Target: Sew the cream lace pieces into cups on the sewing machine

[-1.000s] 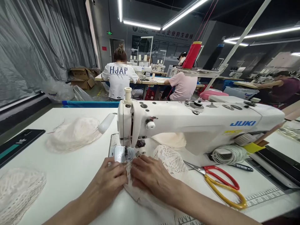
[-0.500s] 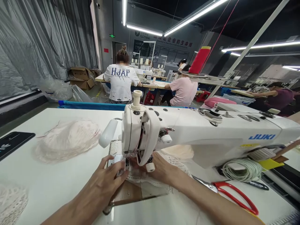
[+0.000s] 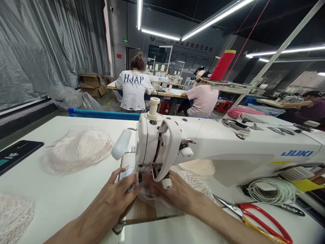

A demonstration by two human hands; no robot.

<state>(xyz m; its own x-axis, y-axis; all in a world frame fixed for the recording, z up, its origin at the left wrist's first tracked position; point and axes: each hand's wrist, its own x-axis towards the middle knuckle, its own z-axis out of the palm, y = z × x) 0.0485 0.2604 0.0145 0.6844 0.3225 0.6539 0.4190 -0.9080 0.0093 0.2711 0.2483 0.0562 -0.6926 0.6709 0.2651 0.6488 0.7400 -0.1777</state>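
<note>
A white sewing machine stands over white lace fabric, which lies at its needle area. My left hand rests left of the presser foot, fingers spread and fingertips at the fabric's edge. To the right of the foot, my right hand lies low on the lace. Its fingertips are blurred and partly hidden behind the machine head, so their grip does not show. More lace trails behind the right wrist, under the machine arm.
Red-handled scissors and a coil of pale cord lie right of my forearm. Lace piles and a dark phone-like slab are on the left. A red thread cone stands above. Co-workers sit beyond the table.
The view has shifted slightly, so the machine and table appear further right. My right fingers have moved a little at the lace; my left hand stays beside the foot.
</note>
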